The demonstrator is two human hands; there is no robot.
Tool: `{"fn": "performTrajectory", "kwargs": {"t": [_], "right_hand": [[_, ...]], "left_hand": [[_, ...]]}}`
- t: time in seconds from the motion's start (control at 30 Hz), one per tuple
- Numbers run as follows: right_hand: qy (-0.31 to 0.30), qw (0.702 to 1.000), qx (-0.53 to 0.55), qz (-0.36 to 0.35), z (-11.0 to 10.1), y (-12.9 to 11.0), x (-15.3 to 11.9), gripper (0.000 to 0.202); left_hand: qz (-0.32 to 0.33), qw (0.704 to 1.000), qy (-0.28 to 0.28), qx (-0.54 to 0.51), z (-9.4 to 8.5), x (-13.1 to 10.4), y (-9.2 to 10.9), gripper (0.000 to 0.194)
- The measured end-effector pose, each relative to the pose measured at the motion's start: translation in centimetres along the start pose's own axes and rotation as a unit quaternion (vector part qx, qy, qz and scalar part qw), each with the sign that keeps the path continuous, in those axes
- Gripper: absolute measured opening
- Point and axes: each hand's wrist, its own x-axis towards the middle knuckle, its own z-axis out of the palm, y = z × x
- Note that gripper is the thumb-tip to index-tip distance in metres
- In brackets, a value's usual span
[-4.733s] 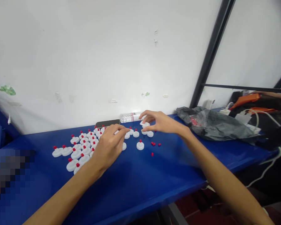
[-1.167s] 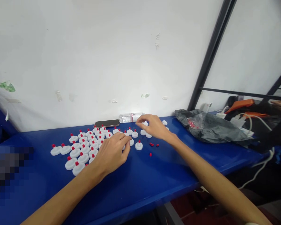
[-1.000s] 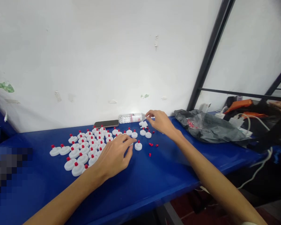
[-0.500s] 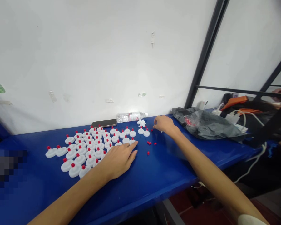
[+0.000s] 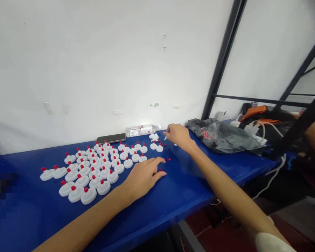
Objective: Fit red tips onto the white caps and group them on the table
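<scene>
My left hand (image 5: 144, 175) hovers low over the blue table, thumb and forefinger apart, close to a small red cap (image 5: 169, 159) and another red cap (image 5: 161, 170). To its left stand rows of white round plastic lids (image 5: 88, 196) with red tips. Farther back, my right hand (image 5: 177, 135) has its fingertips pinched together on a small white plastic piece (image 5: 165, 138), whose lower end sticks out. A few loose white pieces (image 5: 154, 137) lie beside it, behind two red-tipped lids (image 5: 159, 148).
A clear water bottle (image 5: 139, 131) lies along the wall beside a dark phone (image 5: 110, 138). On the right, a crumpled dark plastic bag (image 5: 225, 138) carries a clear bag of red caps (image 5: 208, 134). A black metal post (image 5: 222, 63) rises behind it; cables (image 5: 271, 173) hang down.
My left hand has shifted right toward the loose red caps, its thumb and forefinger spreading. My right hand has lifted slightly, and a white piece now shows under its fingertips. The view has swung right.
</scene>
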Motion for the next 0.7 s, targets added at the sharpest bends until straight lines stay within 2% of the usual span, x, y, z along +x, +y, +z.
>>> {"fn": "performTrajectory", "kwargs": {"t": [0.07,0.17,0.3,0.37,0.47,0.53,0.6,0.7], "right_hand": [[0.023,1.000,0.014,0.001,-0.1,-0.3,-0.1,0.028],[0.048,0.998,0.049,-0.003,-0.4,-0.7,-0.2,0.030],[0.054,0.988,0.135,-0.055,-1.4,-1.7,-0.7,0.031],[0.051,0.962,0.248,-0.105,-1.9,-2.3,-1.3,0.030],[0.036,0.886,0.430,-0.171,-2.0,-3.4,-2.4,0.029],[0.014,0.850,0.487,-0.199,-1.7,-4.2,-2.9,0.033],[-0.008,0.827,0.518,-0.218,-1.3,-4.8,-3.3,0.038],[-0.019,0.821,0.526,-0.224,-0.7,-5.4,-3.5,0.040]], "left_hand": [[-0.016,0.999,0.014,-0.025,0.5,0.4,-0.1,0.015],[-0.016,0.996,0.044,-0.076,0.6,0.3,-0.4,0.017],[-0.051,0.981,0.075,-0.172,-1.3,0.7,-0.7,0.025],[-0.061,0.971,0.122,-0.195,-3.1,1.2,-1.0,0.024],[-0.071,0.958,0.218,-0.172,-6.0,1.9,-1.8,0.021],[-0.093,0.947,0.254,-0.175,-7.2,2.0,-2.6,0.021],[-0.110,0.938,0.268,-0.189,-7.6,1.8,-3.2,0.024],[-0.126,0.935,0.254,-0.211,-7.1,1.3,-3.8,0.030]]}}
